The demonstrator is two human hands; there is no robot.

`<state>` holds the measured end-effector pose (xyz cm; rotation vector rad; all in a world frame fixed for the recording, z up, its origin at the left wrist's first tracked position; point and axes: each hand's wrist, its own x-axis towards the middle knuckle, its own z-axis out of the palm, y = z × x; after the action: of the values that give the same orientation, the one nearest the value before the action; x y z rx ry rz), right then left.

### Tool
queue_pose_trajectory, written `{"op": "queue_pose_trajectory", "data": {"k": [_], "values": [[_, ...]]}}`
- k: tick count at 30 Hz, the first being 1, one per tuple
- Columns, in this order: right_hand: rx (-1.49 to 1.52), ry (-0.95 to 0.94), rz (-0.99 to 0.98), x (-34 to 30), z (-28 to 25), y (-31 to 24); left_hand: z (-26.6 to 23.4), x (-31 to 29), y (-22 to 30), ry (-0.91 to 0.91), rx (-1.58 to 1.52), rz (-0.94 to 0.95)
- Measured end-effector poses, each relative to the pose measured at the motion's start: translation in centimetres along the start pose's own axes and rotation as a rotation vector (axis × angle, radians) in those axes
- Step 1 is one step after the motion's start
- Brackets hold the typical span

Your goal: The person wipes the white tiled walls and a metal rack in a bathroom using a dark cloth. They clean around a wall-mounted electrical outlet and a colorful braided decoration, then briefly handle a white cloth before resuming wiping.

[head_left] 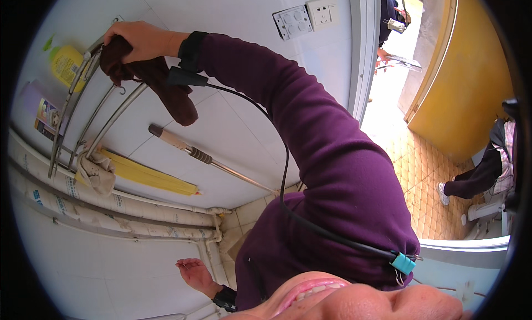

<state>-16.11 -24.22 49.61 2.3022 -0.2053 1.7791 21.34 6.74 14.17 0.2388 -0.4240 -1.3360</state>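
My right hand (136,40) reaches to the upper left and is closed around a dark brown cloth (177,101) at the rim of a metal wall rack (69,106). One end of the cloth bunches over the rack's edge, and the other hangs down in a thick fold. A black strap with a small black box and a cable (282,170) sits on that wrist. Low at the left, my left hand (195,274) is held in the air, holding nothing, its fingers loosely stretched. Most of that arm is hidden.
On the rack stand a yellow pump bottle (67,65) and a purple bottle (41,112). A beige rag (95,173) and yellow cloth (147,173) hang below, near a long pole (208,158). Pipes (111,209) line the wall. People (482,167) are beyond the doorway at right.
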Motion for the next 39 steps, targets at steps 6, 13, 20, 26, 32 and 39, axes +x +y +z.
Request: {"op": "queue_pose_trajectory", "data": {"k": [6,13,20,26,32,39], "values": [[-0.356,-0.068,0.169,-1.1,-1.4,4.6,-0.5,-1.2,0.2,-0.018,0.006,0.023],[-0.023,0.105,0.354,-0.7,-0.2,5.7,0.0,-0.1,-0.2,0.115,-0.037,0.042],[-0.364,0.24,0.158,6.6,-3.6,7.9,1.3,0.0,0.0,0.062,-0.023,0.077],[-0.361,-0.158,0.173,7.6,-0.5,5.6,1.6,1.1,-0.4,0.095,-0.06,0.074],[0.032,-0.24,0.306,7.6,-1.3,0.7,3.3,4.2,-1.1,0.02,-0.038,0.038],[0.105,-0.237,0.548,7.4,-0.9,-1.9,3.9,6.4,-2.5,-0.038,-0.071,-0.087]]}}
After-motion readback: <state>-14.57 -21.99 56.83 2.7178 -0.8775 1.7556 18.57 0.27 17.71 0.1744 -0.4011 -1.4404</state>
